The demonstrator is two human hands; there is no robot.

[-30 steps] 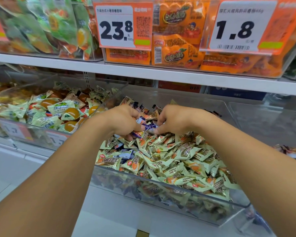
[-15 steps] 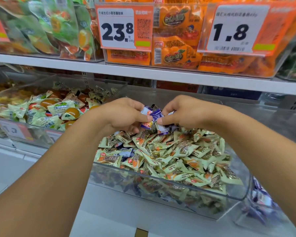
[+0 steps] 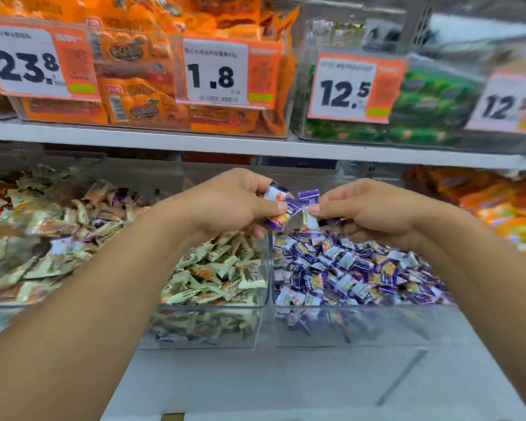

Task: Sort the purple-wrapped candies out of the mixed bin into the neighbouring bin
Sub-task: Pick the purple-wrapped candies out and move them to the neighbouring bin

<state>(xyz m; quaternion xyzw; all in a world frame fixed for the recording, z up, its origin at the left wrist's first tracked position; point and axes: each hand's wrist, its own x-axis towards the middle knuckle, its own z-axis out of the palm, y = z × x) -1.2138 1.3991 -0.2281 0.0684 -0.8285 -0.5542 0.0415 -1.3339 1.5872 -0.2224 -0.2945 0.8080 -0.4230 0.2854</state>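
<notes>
Purple wrappers, a small clutch of them (image 3: 289,205), now hanging pinched between both hands above the wall where the two clear bins meet. Head view only, so just this one angle to go on. Left hand (image 3: 228,205) curled round two or three pieces, right hand (image 3: 362,211) gripping a couple more at the fingertips, both clenched on candy rather than released. Having come up out of the green-and-orange pile a second ago, now travelling rightward, with the whole view swinging along so that the neighbouring bin (image 3: 362,308) is showing full of purple candy. Mixed bin (image 3: 213,308) sitting just left of it, mostly pale green wrappers, with a few purple flecks showing further left in the heap, blurred. Meaning for the task: this handful looking lifted clear and close to a drop, probably needing only a little more rightward carry before letting go. Risking a piece slipping back on the wrong side of the divider.
</notes>
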